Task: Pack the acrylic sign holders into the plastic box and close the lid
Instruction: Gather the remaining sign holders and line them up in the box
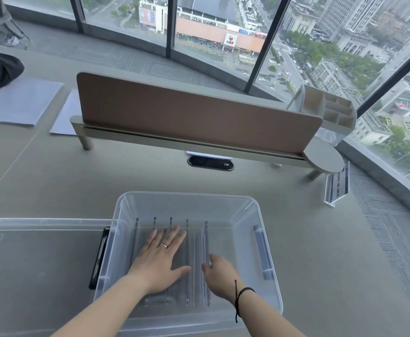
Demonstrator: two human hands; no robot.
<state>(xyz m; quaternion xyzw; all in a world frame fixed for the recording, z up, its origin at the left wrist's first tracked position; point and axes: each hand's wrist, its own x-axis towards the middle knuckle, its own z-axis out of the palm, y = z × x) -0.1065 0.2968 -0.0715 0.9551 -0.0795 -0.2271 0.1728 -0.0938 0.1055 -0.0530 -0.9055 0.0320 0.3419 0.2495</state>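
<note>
The box (187,251) is set at the lower centre of the frame on the desk (320,251). The holders (194,259) are laid in a row inside it, on its floor. The left hand (159,260) is placed flat on the holders at the left of the row; the right hand (219,273) is held at the holder furthest right. The lid (39,259) is laid on the desk just left of the box. Behind the box, across the middle of the frame, a divider (194,115) is mounted. A further holder (337,184) is stood at centre right, below the divider's right end. Papers (19,103) are spread at upper left.
</note>
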